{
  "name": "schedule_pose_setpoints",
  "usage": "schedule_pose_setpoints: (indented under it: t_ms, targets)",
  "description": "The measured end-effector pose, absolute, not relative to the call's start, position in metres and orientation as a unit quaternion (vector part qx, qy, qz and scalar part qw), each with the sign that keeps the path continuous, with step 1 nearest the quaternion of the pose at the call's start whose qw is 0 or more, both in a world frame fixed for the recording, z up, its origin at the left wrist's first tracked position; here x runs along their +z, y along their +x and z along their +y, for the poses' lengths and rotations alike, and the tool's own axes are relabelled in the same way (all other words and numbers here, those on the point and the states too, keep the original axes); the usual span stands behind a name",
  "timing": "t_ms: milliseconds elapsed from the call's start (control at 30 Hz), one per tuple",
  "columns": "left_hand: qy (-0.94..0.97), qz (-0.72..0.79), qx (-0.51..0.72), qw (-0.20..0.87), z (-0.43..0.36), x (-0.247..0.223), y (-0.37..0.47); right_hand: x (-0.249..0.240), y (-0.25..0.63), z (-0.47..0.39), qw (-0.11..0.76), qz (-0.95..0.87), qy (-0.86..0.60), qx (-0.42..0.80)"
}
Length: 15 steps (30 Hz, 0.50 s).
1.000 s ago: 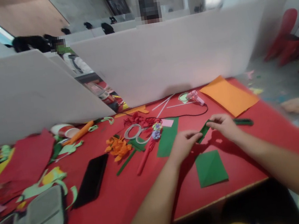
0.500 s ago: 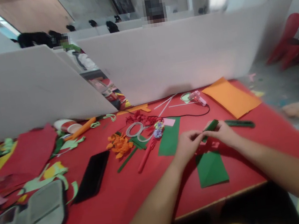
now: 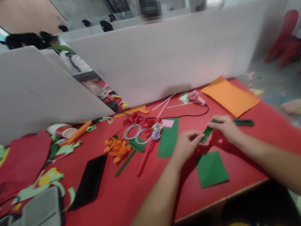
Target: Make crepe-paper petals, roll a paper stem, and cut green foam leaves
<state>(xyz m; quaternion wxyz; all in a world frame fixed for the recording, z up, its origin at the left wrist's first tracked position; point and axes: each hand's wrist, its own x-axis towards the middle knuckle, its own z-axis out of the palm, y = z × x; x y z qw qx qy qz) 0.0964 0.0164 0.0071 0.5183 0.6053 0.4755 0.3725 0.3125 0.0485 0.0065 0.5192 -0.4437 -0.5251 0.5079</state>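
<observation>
A small strip of green paper (image 3: pixel 208 133) is stretched between my two hands above the red table. My left hand (image 3: pixel 187 144) pinches its lower left end, and my right hand (image 3: pixel 227 127) grips its upper right end. Nearer to me lies a green paper square (image 3: pixel 212 169) with a faint crease. Small pinkish-red scraps (image 3: pixel 219 141) rest below my hands. Just past my right hand is a dark green utility knife (image 3: pixel 244 122), partly hidden by it. A larger green sheet (image 3: pixel 168 140) with a pink slip (image 3: pixel 168 123) lies left of my left hand.
An orange sheet (image 3: pixel 229 95) and a pink glue gun (image 3: pixel 197 97) lie at the back right. Orange paper petals (image 3: pixel 117 148), a black phone (image 3: pixel 89 181) and an opened grey case (image 3: pixel 41 223) occupy the left. White partitions (image 3: pixel 170 57) close off the back.
My hands have drawn slightly apart, and the green strip now shows flatter and longer between them. The whole view has shifted a little; the objects on the table stay put.
</observation>
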Motion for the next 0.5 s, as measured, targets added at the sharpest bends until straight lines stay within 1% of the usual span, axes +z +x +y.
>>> schedule_pose_setpoints:
  t_ms: [67, 133, 200, 267, 367, 433, 500]
  targets:
    - [0.588, 0.487, 0.361, 0.536, 0.018, 0.006, 0.093, 0.007, 0.323, 0.06, 0.568, -0.476, -0.446, 0.502]
    - [0.552, 0.504, 0.36, 0.558, 0.02, 0.005, 0.089, 0.009, 0.332, 0.072, 0.641, -0.406, -0.457, 0.464]
    - [0.517, 0.515, 0.387, 0.564, 0.021, 0.004, 0.088, 0.009, 0.336, 0.078, 0.671, -0.389, -0.456, 0.436]
    - [0.49, 0.512, 0.433, 0.557, 0.022, 0.003, 0.091, 0.005, 0.33, 0.075, 0.627, -0.426, -0.449, 0.473]
    - [0.453, 0.48, 0.474, 0.583, 0.021, 0.002, 0.097, -0.003, 0.313, 0.059, 0.501, -0.538, -0.43, 0.524]
    - [0.425, 0.458, 0.49, 0.608, 0.022, 0.003, 0.098, -0.006, 0.304, 0.048, 0.431, -0.604, -0.423, 0.52]
    - [0.392, 0.45, 0.524, 0.607, 0.027, 0.004, 0.094, -0.006, 0.302, 0.041, 0.38, -0.656, -0.416, 0.502]
